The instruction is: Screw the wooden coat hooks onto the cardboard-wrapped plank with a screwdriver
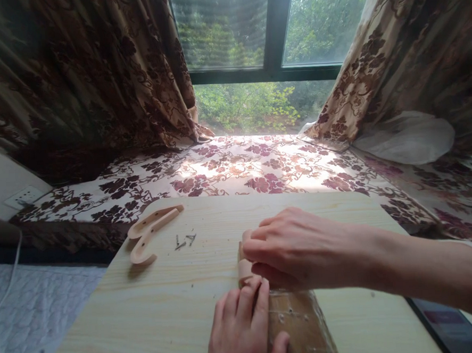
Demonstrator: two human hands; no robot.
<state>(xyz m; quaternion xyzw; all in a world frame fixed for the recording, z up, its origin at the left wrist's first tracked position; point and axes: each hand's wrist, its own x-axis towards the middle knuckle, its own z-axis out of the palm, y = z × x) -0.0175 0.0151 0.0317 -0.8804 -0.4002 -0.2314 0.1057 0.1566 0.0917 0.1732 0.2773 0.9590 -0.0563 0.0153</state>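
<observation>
My left hand (240,322) lies at the left edge of a worn brown board (303,321). Its fingertips press on the near end of a pale curved wooden piece (245,271), and the thumb rests on the board. Above it my right hand (282,248) is closed, fingers curled down over the far part of that piece; whatever lies within the fingers is hidden. To the left, two pale wooden hooks (143,252) with dark screw holes lie side by side. Several small dark screws (180,245) are scattered beside them.
The light wooden table (149,325) carries all this. A dark phone or tablet (448,323) lies at its right edge, under the right forearm. Beyond is a window ledge with floral cloth (235,168), between patterned curtains (145,70). A white cable (7,297) hangs at left.
</observation>
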